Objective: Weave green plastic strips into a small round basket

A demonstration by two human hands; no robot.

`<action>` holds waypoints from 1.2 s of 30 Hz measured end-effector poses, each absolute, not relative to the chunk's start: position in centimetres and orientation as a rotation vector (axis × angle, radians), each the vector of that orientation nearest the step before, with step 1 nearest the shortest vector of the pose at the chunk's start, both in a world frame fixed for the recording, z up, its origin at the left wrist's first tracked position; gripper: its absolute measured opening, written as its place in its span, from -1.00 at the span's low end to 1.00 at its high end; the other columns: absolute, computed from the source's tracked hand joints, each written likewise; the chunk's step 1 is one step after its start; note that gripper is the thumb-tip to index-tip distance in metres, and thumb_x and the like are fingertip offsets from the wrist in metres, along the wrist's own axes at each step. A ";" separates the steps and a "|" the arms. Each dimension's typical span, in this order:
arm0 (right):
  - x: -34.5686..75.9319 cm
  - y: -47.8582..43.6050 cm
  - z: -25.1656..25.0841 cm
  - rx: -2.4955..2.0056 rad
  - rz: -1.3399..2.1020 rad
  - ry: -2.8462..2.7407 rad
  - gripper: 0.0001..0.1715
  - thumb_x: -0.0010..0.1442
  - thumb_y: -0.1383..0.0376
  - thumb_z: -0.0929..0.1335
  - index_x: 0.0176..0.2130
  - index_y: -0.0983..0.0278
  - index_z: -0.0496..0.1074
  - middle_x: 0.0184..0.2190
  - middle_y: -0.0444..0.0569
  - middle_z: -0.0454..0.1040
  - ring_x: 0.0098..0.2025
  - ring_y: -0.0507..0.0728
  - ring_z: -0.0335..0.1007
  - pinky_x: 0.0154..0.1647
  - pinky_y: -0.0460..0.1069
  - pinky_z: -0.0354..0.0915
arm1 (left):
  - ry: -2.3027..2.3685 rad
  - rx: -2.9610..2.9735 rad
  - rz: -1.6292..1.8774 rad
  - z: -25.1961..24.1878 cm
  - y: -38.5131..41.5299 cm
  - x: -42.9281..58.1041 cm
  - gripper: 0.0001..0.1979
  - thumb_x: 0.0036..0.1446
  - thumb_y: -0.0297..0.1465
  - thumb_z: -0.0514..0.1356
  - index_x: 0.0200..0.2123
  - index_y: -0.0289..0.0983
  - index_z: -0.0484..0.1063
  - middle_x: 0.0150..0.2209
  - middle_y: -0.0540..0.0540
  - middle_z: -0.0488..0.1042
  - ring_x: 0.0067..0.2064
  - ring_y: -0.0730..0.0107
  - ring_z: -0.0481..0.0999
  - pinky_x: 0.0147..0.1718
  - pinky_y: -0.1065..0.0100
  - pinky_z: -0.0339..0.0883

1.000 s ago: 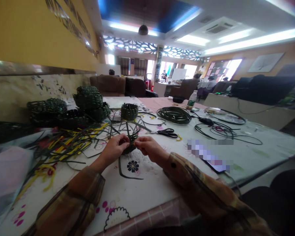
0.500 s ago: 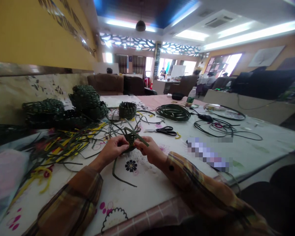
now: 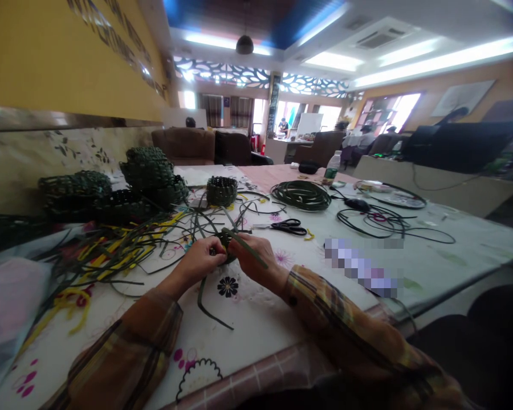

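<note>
Between my hands is a small, partly woven basket of dark green strips, with loose ends sticking out at the back. My left hand is closed, thumb and fingers pinching its near left side. At its right side my right hand is closed around the weave, and a green strip slants across the back of the fingers. Another strip hangs down onto the tablecloth below. The fingertips of the right hand are partly hidden behind the hand and strip.
Black-handled scissors lie beyond my right hand. A finished small basket and a strip coil stand farther back. Green and yellow strips pile up on the left, near stacked baskets. A bottle is at the back.
My right hand has turned, its back now more toward me, and the slanting strip's end has shifted right and down. My left fingers have moved slightly on the basket.
</note>
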State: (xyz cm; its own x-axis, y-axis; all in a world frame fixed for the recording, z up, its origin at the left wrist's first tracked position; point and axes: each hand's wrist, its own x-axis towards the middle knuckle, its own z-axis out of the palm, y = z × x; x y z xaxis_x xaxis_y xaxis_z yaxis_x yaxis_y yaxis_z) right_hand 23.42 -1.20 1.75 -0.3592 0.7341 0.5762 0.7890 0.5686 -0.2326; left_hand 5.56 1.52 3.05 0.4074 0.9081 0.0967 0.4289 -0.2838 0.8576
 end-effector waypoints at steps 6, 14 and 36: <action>23.2 -0.6 1.2 -1.100 -0.316 -2.199 -0.75 0.32 0.42 0.23 -0.37 0.29 0.41 -0.40 -0.06 0.32 -0.43 0.03 0.14 -0.44 -0.04 -0.04 | 1.172 1.980 0.748 3.0 1.7 5.6 -0.91 -0.15 -0.33 0.21 -0.54 -0.23 0.40 -0.61 0.05 0.40 -0.57 0.39 0.36 -0.57 0.39 0.19; 22.3 0.2 0.4 -1.189 -0.217 -2.114 -0.83 0.22 0.46 0.29 -0.41 0.27 0.31 -0.37 -0.06 0.34 -0.39 0.05 0.22 -0.40 -0.05 0.04 | 1.247 2.107 0.823 2.0 1.8 5.6 -0.90 -0.08 -0.33 0.23 -0.52 -0.24 0.46 -0.53 0.02 0.48 -0.44 0.34 0.42 -0.44 0.38 0.14; 22.0 -1.7 0.3 -0.791 -0.565 -1.999 -0.86 0.28 0.40 0.33 -0.34 0.26 0.43 -0.37 -0.05 0.44 -0.31 0.09 0.29 -0.24 0.03 0.22 | 1.444 1.966 1.110 1.5 1.9 5.2 -0.83 0.00 -0.28 0.21 -0.54 -0.24 0.45 -0.54 0.00 0.46 -0.45 0.38 0.40 -0.43 0.38 0.17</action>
State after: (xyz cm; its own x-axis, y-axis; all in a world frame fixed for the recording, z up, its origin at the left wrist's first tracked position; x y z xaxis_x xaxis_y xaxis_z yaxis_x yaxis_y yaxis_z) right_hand 22.01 -1.70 0.28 -0.4029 0.3123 0.8603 0.7163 0.6927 0.0840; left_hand 5.18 1.87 1.47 0.1247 0.9337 0.3356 0.5649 -0.3449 0.7496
